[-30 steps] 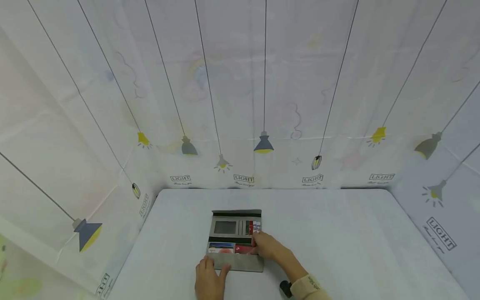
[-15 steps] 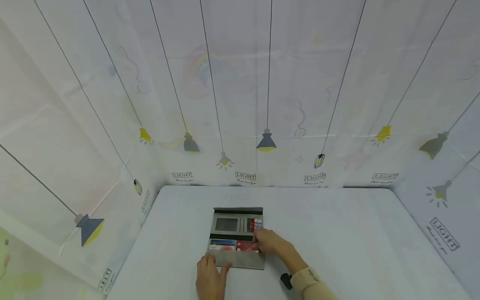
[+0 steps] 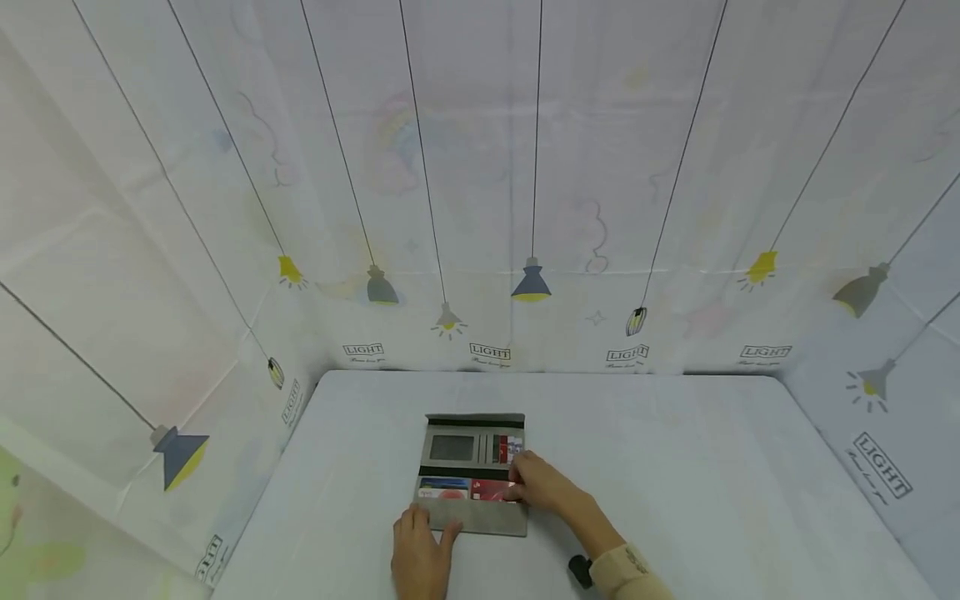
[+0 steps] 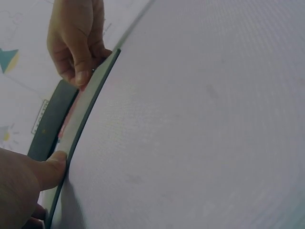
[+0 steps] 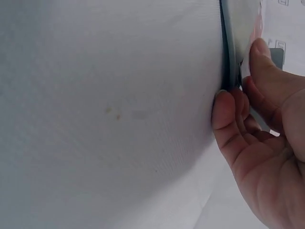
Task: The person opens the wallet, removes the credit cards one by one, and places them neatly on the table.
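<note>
**Open wallet held flat by two hands**

Here, a grey wallet (image 3: 472,472) lies unfolded on the white tabletop (image 3: 675,467), toward 6 o'clock of the head view. The left hand (image 3: 417,560) rests at the wallet's 7 o'clock corner, fingers nearly straight and thumb (image 4: 50,170) pressed on the near flap's edge. The right hand (image 3: 546,487), at the wallet's 3 o'clock side, has its fingers curled round that edge, with its fingertips (image 5: 224,107) under it and the thumb on top beside a red card (image 3: 491,490). Next to this card, toward 9 o'clock, sits a blue-and-pink card (image 3: 442,488). Above, toward 12 o'clock, the upper panel shows a clear window (image 3: 452,448) and further card slots (image 3: 507,449). A lamp-printed curtain (image 3: 480,208) surrounds the tabletop.
</note>
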Available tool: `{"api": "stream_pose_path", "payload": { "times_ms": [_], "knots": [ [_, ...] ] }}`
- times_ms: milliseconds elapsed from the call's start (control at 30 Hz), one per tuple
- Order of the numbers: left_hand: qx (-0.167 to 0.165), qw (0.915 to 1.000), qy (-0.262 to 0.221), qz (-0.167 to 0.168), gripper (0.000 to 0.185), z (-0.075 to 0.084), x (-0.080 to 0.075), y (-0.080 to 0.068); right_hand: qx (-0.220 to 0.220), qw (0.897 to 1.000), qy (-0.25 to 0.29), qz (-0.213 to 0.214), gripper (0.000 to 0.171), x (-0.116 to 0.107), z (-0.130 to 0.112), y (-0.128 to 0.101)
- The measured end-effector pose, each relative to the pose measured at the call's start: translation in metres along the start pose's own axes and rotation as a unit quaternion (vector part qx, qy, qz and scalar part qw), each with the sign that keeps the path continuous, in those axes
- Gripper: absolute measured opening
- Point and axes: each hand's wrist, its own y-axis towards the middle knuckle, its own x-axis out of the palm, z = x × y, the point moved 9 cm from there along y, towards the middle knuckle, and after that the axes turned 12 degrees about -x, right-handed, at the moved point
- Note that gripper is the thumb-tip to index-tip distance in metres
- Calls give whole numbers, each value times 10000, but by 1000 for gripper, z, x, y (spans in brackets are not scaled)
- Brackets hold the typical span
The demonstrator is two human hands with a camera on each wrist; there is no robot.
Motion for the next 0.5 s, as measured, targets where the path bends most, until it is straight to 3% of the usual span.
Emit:
{"api": "stream_pose_path", "payload": {
  "times_ms": [500],
  "knots": [
    [-1, 10000, 80, 29, 61, 0, 1, 0, 264, 9990, 333, 160, 24, 0, 1, -4]
  ]
}}
